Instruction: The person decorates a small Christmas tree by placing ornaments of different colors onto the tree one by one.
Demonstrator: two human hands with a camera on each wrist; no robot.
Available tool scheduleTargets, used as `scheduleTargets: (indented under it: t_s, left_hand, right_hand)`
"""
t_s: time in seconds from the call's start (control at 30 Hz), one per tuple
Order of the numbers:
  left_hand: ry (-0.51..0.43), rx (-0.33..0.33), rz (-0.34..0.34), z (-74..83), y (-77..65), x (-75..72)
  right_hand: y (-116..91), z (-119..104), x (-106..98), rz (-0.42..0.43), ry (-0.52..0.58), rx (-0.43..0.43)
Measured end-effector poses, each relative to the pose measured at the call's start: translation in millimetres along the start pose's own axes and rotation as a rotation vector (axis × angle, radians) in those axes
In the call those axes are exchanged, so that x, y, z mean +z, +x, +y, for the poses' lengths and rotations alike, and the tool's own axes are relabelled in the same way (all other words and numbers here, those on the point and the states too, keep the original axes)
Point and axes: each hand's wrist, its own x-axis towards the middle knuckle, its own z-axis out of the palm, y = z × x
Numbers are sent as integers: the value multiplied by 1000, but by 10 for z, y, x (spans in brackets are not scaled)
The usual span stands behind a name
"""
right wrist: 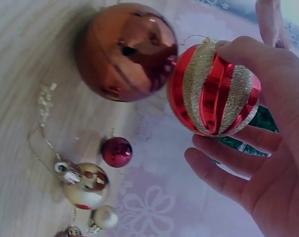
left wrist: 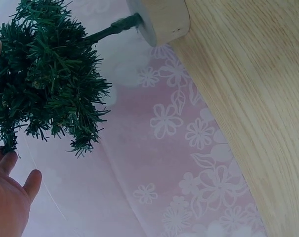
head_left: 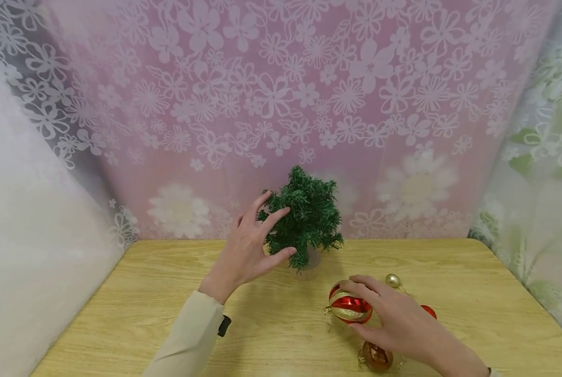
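A small green artificial Christmas tree (head_left: 304, 214) stands on a round wooden base (left wrist: 164, 19) at the back of the table. My left hand (head_left: 250, 246) is at its left side, fingers spread, fingertips at the branches; in the left wrist view a fingertip (left wrist: 8, 160) meets a branch end. My right hand (head_left: 394, 314) holds a red-and-gold striped Christmas ball (right wrist: 213, 89) between thumb and fingers, in front of the tree and to its right. Its gold cap and wire loop point left in the head view. Whether the ball touches the table, I cannot tell.
A shiny copper ball (head_left: 377, 356) lies close below my right hand. Beyond that hand are a small gold ball (head_left: 393, 280) and a red ball (head_left: 429, 311). Several small ornaments with gold strings show in the right wrist view. Flowered curtain (head_left: 285, 94) hangs behind the wooden table (head_left: 177, 283).
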Motion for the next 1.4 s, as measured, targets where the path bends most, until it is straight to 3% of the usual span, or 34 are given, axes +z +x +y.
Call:
scheduleTargets:
  t_s: [0.43, 0.8, 1.0, 1.23, 1.4]
  left_hand:
    - [2, 0, 13, -13, 8, -11]
    - [-4, -14, 0, -9, -4, -16]
    - [-17, -7, 34, 24, -64, -10]
    - [-245, -20, 135, 171, -271, -31]
    - [-430, -82, 94, 354, -486, -18]
  right_hand:
    - [91, -26, -159, 229, -56, -91]
    - [168, -65, -201, 284, -16, -112]
    - [180, -109, -213, 294, 19, -90]
    - [186, -135, -228, 307, 17, -100]
    - [187, -145, -240, 316, 18, -107]
